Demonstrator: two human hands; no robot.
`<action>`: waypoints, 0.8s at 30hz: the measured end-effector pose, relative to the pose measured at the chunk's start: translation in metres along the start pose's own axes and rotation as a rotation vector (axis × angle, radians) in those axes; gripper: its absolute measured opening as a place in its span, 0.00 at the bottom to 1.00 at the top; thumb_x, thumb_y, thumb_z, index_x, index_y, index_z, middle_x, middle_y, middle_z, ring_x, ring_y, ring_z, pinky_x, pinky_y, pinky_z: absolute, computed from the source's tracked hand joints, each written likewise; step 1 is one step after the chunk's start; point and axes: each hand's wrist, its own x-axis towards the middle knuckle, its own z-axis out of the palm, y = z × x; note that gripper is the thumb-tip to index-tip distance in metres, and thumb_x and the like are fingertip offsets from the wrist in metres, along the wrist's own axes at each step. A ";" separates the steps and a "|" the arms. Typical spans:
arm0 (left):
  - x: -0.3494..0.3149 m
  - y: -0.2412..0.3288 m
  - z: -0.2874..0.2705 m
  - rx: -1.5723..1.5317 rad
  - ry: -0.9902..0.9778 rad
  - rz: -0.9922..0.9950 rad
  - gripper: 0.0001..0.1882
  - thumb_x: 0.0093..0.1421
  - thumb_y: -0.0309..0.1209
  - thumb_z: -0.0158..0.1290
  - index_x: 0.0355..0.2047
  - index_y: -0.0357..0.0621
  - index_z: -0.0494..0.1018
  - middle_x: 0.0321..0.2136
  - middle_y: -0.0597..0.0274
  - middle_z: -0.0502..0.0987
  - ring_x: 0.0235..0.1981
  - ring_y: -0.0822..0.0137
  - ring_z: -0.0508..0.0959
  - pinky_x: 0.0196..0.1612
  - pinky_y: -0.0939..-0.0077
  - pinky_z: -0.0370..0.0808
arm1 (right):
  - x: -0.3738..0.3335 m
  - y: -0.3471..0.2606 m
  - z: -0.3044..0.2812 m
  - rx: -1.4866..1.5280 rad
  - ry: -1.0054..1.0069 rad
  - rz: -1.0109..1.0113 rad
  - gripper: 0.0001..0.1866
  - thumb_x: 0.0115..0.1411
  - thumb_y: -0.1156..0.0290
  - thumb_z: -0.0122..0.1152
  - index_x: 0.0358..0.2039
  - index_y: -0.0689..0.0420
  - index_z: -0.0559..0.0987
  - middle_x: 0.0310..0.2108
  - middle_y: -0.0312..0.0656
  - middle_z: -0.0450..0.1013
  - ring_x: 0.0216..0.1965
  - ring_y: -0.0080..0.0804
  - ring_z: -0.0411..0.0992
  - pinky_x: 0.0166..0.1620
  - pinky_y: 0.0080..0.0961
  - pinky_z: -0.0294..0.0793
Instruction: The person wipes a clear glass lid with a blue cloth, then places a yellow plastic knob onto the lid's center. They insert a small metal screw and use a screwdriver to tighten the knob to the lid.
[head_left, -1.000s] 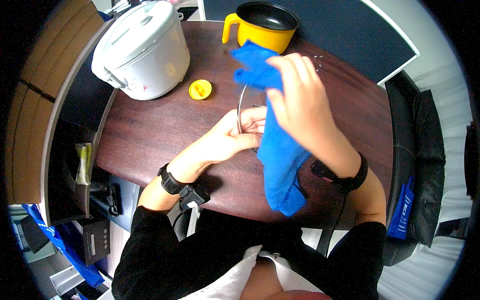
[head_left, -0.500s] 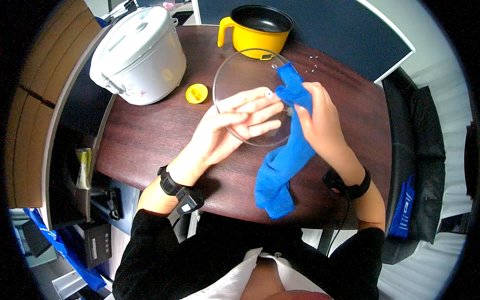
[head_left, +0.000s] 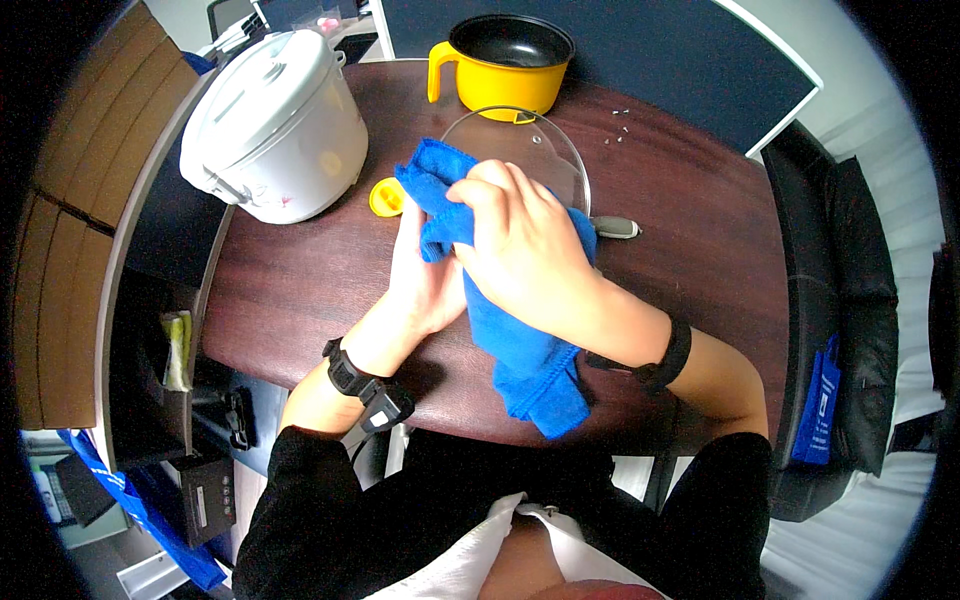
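Note:
My right hand [head_left: 530, 250] grips a blue cloth [head_left: 520, 345] and presses it over the round clear glass lid [head_left: 545, 155]. One end of the cloth bunches up at the left of my fingers, and the rest hangs down toward the table's front edge. Under the lid and cloth, my left hand [head_left: 430, 290] holds the lid up; its fingers are mostly hidden. Just left of my left fingertips lies a small round yellow knob [head_left: 385, 197]. Behind the lid stands a yellow pot [head_left: 510, 88] with a side handle and black inside.
A white rice cooker [head_left: 290, 140] with its cover on stands at the left of the dark wooden table [head_left: 280, 310]. A grey-handled thing [head_left: 615, 228] lies right of the lid. Small white bits [head_left: 620, 127] lie far right, before a dark partition [head_left: 640, 50].
My right hand has moved left across the lid with the cloth, now covering my left fingers. The grey-handled thing has come into sight at the right.

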 end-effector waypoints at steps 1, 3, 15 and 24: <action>0.001 -0.001 -0.004 -0.011 0.009 0.009 0.34 0.65 0.63 0.37 0.58 0.50 0.67 0.58 0.55 0.69 0.60 0.57 0.68 0.65 0.57 0.61 | 0.004 -0.001 0.000 -0.006 -0.019 0.019 0.13 0.52 0.70 0.57 0.38 0.58 0.70 0.35 0.44 0.67 0.37 0.43 0.71 0.37 0.38 0.72; 0.002 -0.002 -0.004 -0.031 0.031 0.028 0.33 0.65 0.61 0.37 0.56 0.51 0.68 0.57 0.55 0.70 0.59 0.57 0.69 0.64 0.58 0.62 | 0.013 -0.001 0.002 -0.014 -0.054 0.059 0.13 0.52 0.69 0.56 0.38 0.59 0.71 0.35 0.44 0.67 0.37 0.43 0.71 0.36 0.38 0.73; 0.005 0.012 0.038 0.044 0.076 -0.028 0.50 0.64 0.66 0.29 0.61 0.24 0.55 0.62 0.35 0.60 0.64 0.43 0.61 0.68 0.53 0.55 | -0.002 -0.019 -0.021 -0.091 -0.251 -0.161 0.07 0.48 0.69 0.57 0.28 0.57 0.74 0.30 0.40 0.69 0.36 0.33 0.71 0.38 0.28 0.73; 0.007 0.014 0.028 0.099 -0.034 -0.042 0.49 0.65 0.65 0.26 0.64 0.26 0.53 0.64 0.34 0.55 0.67 0.44 0.56 0.69 0.52 0.50 | -0.026 -0.007 -0.059 -0.069 -0.380 -0.084 0.13 0.48 0.68 0.60 0.35 0.56 0.76 0.32 0.39 0.68 0.37 0.36 0.70 0.38 0.31 0.72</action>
